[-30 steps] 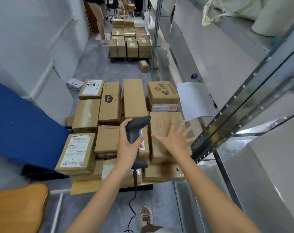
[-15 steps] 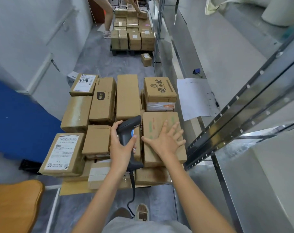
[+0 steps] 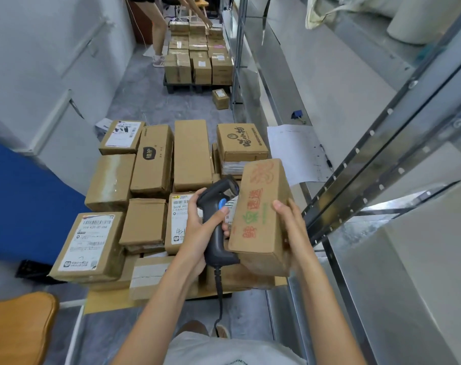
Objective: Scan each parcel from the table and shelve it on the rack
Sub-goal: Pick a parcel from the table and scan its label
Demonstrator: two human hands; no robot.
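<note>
Parcel (image 3: pixel 261 217), long axis running away from the body and tilted up off the surface (image 3: pixel 105 301), gripped at its right side by right hand (image 3: pixel 294 233); scanner (image 3: pixel 218 219) clasped in left hand (image 3: pixel 197 233) just left, nose toward the hidden left face; rack (image 3: pixel 355 185) on right-hand side

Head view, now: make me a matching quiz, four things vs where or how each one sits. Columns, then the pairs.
Things:
1. black handheld barcode scanner
2. brown cardboard parcel with red and green print
3. white paper sheet
4. small brown cardboard box with a white label

Places or states:
A. alone on the grey floor beside the far stack
B. gripped in the left hand
C. lying on the metal rack shelf
D. lifted and tilted, held by the right hand

Pairs: 1-B, 2-D, 3-C, 4-A
</note>
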